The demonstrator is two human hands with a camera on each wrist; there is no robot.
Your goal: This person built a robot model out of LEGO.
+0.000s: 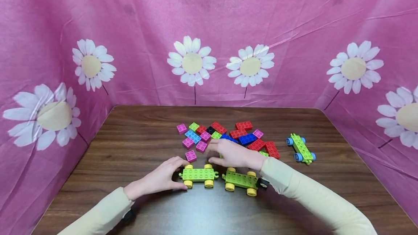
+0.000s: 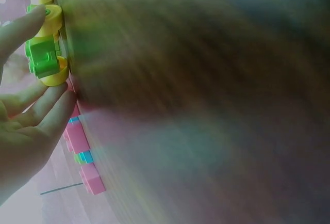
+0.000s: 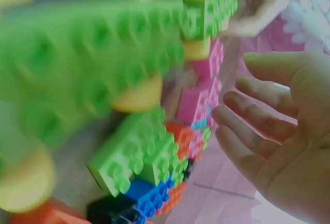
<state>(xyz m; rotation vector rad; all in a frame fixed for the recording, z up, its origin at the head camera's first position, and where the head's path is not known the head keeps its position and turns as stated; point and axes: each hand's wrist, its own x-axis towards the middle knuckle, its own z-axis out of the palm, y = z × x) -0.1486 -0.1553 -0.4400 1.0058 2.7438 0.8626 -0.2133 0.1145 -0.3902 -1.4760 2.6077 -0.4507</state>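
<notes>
In the head view my left hand [image 1: 162,177] grips the rear end of a lime-green toy car base [image 1: 198,175] with yellow wheels. The left wrist view has the thumb on one wheel [image 2: 50,20] and the fingertips at the opposite one. My right hand [image 1: 236,154] hovers over the near edge of the brick pile, its fingers [image 3: 258,115] loosely bent with nothing between them. Below its wrist stands a second yellow-wheeled car base [image 1: 241,180], just right of the first; a small gap separates their couplings. Some bricks are hidden under the right hand.
Behind the hands lies a loose spread of red bricks [image 1: 256,144], blue bricks [image 1: 247,139], pink bricks [image 1: 191,156] and lime ones. A third car base [image 1: 301,148], with blue wheels, stands at the right on the wooden table [image 1: 130,137]. A pink flowered cloth [image 1: 218,17] hangs around it.
</notes>
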